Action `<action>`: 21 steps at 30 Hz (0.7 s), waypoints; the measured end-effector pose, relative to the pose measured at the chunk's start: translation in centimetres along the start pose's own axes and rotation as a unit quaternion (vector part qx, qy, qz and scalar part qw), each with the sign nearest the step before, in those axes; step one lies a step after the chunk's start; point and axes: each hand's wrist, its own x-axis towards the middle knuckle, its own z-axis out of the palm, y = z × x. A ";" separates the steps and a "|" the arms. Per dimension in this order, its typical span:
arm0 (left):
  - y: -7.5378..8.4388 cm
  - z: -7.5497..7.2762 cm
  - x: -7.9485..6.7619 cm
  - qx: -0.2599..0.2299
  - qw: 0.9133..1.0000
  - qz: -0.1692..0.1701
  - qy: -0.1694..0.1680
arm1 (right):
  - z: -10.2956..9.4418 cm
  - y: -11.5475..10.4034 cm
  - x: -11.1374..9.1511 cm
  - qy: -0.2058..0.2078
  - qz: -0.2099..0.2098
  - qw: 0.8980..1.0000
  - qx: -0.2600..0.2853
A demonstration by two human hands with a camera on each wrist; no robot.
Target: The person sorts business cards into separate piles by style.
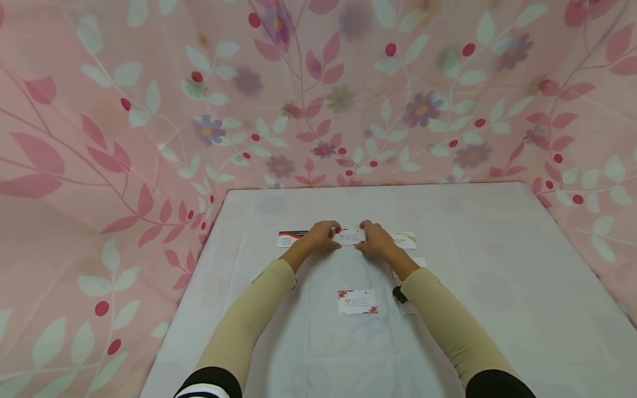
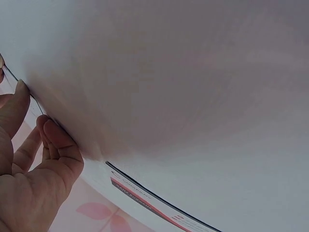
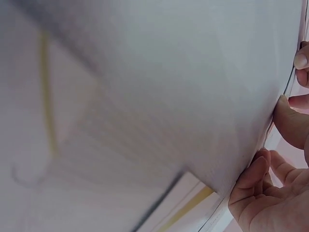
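A white business card with red flowers (image 1: 349, 237) lies in the back row, between both hands. My left hand (image 1: 322, 236) grips its left end with thumb and fingertips at the edges. My right hand (image 1: 377, 241) holds the right end in the same manner. To the left is a business card with black and red bands (image 1: 291, 239), partly covered by the left hand. A business card with a green-yellow curve (image 1: 404, 240) shows beyond the right hand. In the left wrist view, thumb and curled fingers of the left hand (image 2: 48, 179) meet at a thin card edge.
Nearer the front lies another red-flowered business card (image 1: 358, 302). Under the right forearm, a white card (image 1: 417, 262) and a second white card (image 1: 408, 308) are partly hidden. The white-covered table (image 1: 497, 249) meets a pink floral curtain (image 1: 423, 138) at the back.
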 end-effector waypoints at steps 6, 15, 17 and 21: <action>0.2 -0.1 -0.3 -0.003 1.000 -0.001 -0.001 | 0.3 0.0 0.0 0.006 0.007 1.000 0.005; 0.3 0.2 -0.4 -0.002 1.000 -0.005 0.013 | 0.5 -0.1 0.1 0.016 0.018 1.000 0.005; 0.3 0.3 -0.4 -0.006 1.000 -0.005 0.018 | 0.7 0.0 0.0 0.021 0.021 1.000 0.009; 0.3 0.6 -0.8 -0.009 1.000 -0.002 0.021 | 1.0 0.0 -0.1 0.022 0.026 0.999 0.020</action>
